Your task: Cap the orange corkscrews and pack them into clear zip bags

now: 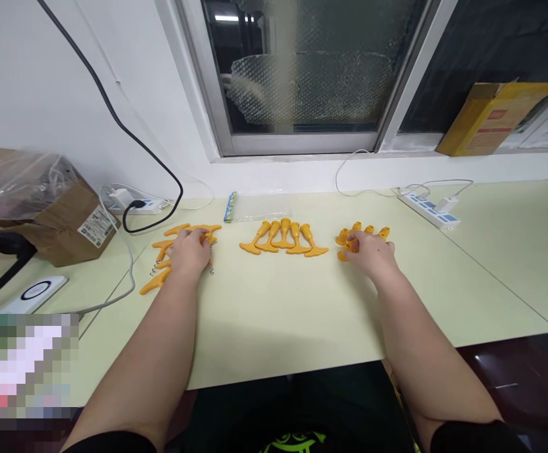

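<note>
My left hand (189, 251) is over a group of yellow corkscrews at the left, its fingers curled on one T-shaped handle. Beside it lie other yellow corkscrews (153, 282), some with bare metal spirals showing. At the right, several small yellow caps (343, 236) stand close together. My right hand (372, 251) reaches in among them, thumb and fingers closed on one cap that is partly hidden. Between my hands, several capped corkscrews (284, 234) lie side by side in a row, handles toward me.
A clear plastic bag (259, 206) with a printed header lies behind the row. Power strips stand at the left (148, 206) and right (429, 211), with cables along the wall. A cardboard box (75, 220) and a white charging pad (35, 294) are at the left.
</note>
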The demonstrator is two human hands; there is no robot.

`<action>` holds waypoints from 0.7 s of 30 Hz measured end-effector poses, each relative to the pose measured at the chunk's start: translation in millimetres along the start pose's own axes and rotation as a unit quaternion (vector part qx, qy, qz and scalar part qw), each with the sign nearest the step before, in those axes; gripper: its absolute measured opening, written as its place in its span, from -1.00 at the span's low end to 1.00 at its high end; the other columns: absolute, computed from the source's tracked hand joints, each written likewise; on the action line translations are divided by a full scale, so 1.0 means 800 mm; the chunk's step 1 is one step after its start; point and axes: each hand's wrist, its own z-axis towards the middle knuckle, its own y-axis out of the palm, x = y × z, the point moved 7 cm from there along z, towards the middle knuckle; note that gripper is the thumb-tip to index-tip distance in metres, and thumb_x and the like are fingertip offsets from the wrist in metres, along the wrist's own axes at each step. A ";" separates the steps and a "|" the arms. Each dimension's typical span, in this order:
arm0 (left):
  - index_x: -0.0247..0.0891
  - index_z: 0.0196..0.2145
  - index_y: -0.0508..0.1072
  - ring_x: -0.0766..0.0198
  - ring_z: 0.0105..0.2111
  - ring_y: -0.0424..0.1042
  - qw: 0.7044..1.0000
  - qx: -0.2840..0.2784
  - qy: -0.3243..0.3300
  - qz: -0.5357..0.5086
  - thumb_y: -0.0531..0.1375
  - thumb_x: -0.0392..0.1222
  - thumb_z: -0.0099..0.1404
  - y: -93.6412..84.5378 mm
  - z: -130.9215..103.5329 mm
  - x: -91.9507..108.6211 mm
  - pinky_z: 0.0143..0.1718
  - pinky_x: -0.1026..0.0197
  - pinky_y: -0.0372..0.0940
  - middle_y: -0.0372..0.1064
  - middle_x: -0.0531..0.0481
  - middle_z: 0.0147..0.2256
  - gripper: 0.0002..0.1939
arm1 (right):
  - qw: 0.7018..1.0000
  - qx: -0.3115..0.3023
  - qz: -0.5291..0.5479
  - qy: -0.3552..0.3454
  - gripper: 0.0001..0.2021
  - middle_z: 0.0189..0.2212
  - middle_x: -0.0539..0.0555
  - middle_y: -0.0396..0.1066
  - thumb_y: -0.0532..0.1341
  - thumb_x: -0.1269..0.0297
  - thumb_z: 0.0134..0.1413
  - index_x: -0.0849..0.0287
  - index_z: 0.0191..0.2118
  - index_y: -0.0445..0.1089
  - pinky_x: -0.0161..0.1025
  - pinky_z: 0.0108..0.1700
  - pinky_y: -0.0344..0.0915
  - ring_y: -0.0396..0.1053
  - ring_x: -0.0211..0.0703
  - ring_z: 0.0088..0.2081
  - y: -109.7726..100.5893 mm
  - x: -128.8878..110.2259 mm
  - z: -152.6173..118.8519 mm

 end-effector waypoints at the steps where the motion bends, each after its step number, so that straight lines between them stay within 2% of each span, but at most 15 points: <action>1: -0.10 0.08 0.53 -0.25 0.13 0.37 1.000 0.001 -0.002 -0.001 0.11 -0.14 0.40 -0.001 0.000 0.000 0.17 -0.40 0.19 0.34 -0.28 0.13 -0.64 | 1.000 0.000 -0.002 0.001 -0.64 -0.18 0.16 0.52 0.27 0.33 0.01 0.11 -0.01 0.45 0.16 0.06 0.14 0.45 0.20 -0.04 -0.001 0.000 0.000; 7: -0.06 0.11 0.52 -0.22 0.05 0.44 0.998 0.031 -0.032 -0.033 0.06 -0.17 0.46 -0.011 -0.002 -0.006 0.17 -0.42 0.17 0.36 -0.26 0.15 -0.64 | 0.999 -0.004 -0.033 0.022 -0.66 -0.13 0.19 0.52 0.31 0.25 -0.03 0.09 -0.07 0.50 0.17 0.07 0.15 0.43 0.25 0.01 0.000 0.011 0.007; 12: -0.09 0.08 0.49 -0.15 0.10 0.42 0.990 0.104 -0.028 -0.086 0.08 -0.21 0.45 -0.027 -0.006 -0.003 0.22 -0.32 0.17 0.35 -0.26 0.13 -0.68 | 0.999 -0.028 -0.026 0.018 -0.76 -0.25 0.16 0.54 0.29 0.26 0.01 0.11 -0.15 0.53 0.16 0.08 0.14 0.45 0.23 -0.05 0.011 0.013 0.011; 15: -0.16 0.07 0.46 -0.07 0.08 0.42 0.976 0.170 0.008 -0.138 0.06 -0.24 0.44 -0.038 -0.008 0.000 0.20 -0.22 0.23 0.32 -0.26 0.11 -0.69 | 0.999 -0.026 -0.020 0.006 -0.82 -0.31 0.15 0.55 0.27 0.29 0.02 0.11 -0.21 0.53 0.19 0.08 0.15 0.47 0.23 -0.11 0.014 0.011 0.011; 18: -0.21 0.05 0.43 0.04 0.03 0.42 0.943 0.227 0.092 -0.225 0.08 -0.26 0.42 -0.046 -0.012 0.010 0.11 -0.04 0.35 0.28 -0.26 0.11 -0.72 | 1.000 -0.018 0.005 0.000 -0.83 -0.31 0.16 0.56 0.28 0.30 0.00 0.12 -0.22 0.49 0.15 0.00 0.22 0.48 0.22 -0.17 0.012 0.010 0.009; 21: -0.22 0.04 0.40 0.11 0.04 0.42 0.909 0.247 0.160 -0.295 0.12 -0.23 0.42 -0.046 -0.020 0.026 0.01 0.07 0.42 0.31 -0.25 0.13 -0.75 | 0.998 0.006 0.062 -0.034 -0.82 -0.24 0.17 0.57 0.29 0.28 -0.01 0.11 -0.23 0.42 0.03 -0.14 0.30 0.48 0.18 -0.20 0.007 0.000 0.004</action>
